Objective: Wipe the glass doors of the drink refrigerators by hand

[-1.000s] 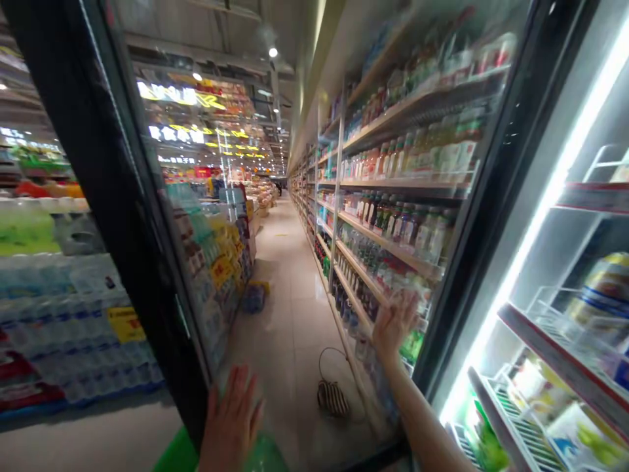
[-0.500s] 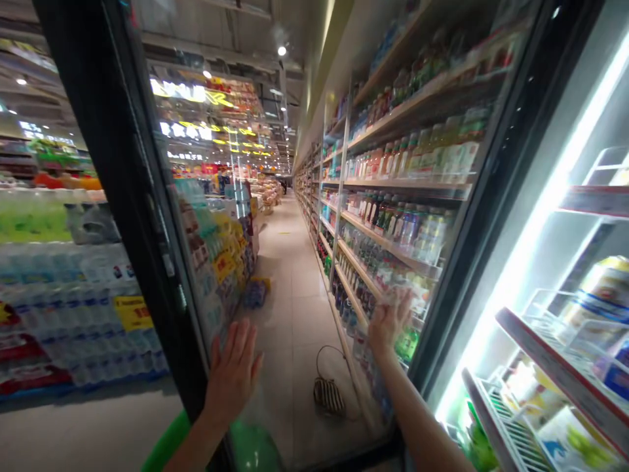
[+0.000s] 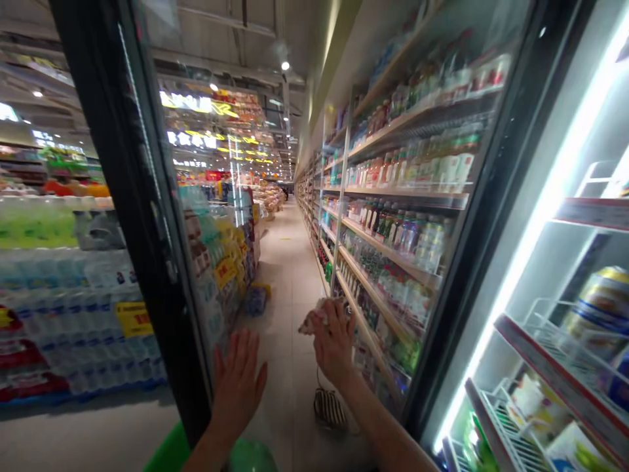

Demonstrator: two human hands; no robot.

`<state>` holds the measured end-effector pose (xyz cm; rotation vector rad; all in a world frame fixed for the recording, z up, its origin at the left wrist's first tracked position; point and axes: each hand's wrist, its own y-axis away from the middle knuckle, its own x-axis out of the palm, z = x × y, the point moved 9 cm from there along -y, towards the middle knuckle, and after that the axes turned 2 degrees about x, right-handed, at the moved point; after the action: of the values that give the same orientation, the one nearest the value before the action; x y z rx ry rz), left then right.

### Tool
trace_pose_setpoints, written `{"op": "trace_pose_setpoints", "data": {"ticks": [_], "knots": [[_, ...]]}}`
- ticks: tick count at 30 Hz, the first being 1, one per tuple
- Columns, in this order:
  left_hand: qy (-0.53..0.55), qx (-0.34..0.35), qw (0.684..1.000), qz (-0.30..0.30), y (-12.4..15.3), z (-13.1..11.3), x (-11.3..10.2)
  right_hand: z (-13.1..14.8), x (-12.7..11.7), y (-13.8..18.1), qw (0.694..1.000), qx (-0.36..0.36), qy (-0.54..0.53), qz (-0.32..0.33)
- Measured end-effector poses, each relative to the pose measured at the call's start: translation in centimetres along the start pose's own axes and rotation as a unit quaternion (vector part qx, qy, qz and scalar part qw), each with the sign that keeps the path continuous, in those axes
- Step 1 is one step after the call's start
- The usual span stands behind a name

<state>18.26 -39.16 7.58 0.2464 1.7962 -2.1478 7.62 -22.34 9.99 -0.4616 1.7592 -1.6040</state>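
Stacked bottled water fills the lower left; cooler shelves crowd the lower right. One glass door spans the middle, one striped bag showing low in it. Two hands: the left hand, fingers extended, at lower centre-left; the right hand, fingers clasped over one crumpled, pale pinkish cloth just below centre.

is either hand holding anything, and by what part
The right hand holds a cloth, bunched beneath it; which part it grips is hidden. The left hand holds nothing.
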Motion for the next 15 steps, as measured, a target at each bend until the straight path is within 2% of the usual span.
{"op": "trace_pose_setpoints", "data": {"ticks": [2, 3, 5, 7, 8, 10, 12, 13, 15], "knots": [[0.008, 0.009, 1.0, -0.014, -1.0, -0.2, -0.6, 0.0, -0.2, -0.4, 1.0, -0.007, 0.004, -0.007], [0.009, 0.014, 1.0, -0.021, -1.6, -0.2, -0.9, -1.1, -0.8, -0.7, 0.999, 0.025, 0.015, -0.031], [-0.003, 0.024, 0.999, -0.033, -2.9, -0.3, -1.2, -4.3, -2.3, -1.1, 0.986, 0.133, 0.038, -0.095], [-0.023, 0.025, 0.999, -0.033, -3.8, -0.1, -1.2, -5.6, -2.9, -1.2, 0.97, 0.201, 0.042, -0.126], [-0.031, 0.027, 0.999, -0.035, -4.1, -0.1, -1.2, -4.9, -2.6, -1.5, 0.975, 0.185, 0.034, -0.115], [-0.043, 0.03, 0.998, -0.038, -4.2, -0.1, -1.2, -1.8, -1.5, -2.2, 0.995, 0.075, 0.013, -0.062], [-0.05, 0.032, 0.997, -0.038, -3.9, -0.2, -1.2, 0.0, -1.0, -2.4, 0.999, -0.017, 0.004, -0.029], [-0.052, 0.032, 0.997, -0.037, -3.8, -0.2, -1.2, -0.5, -1.2, -2.7, 0.999, -0.021, 0.01, -0.035], [-0.053, 0.028, 0.998, -0.034, -3.6, -0.3, -1.1, -3.7, -2.7, -3.5, 0.993, 0.062, 0.036, -0.089]]}}
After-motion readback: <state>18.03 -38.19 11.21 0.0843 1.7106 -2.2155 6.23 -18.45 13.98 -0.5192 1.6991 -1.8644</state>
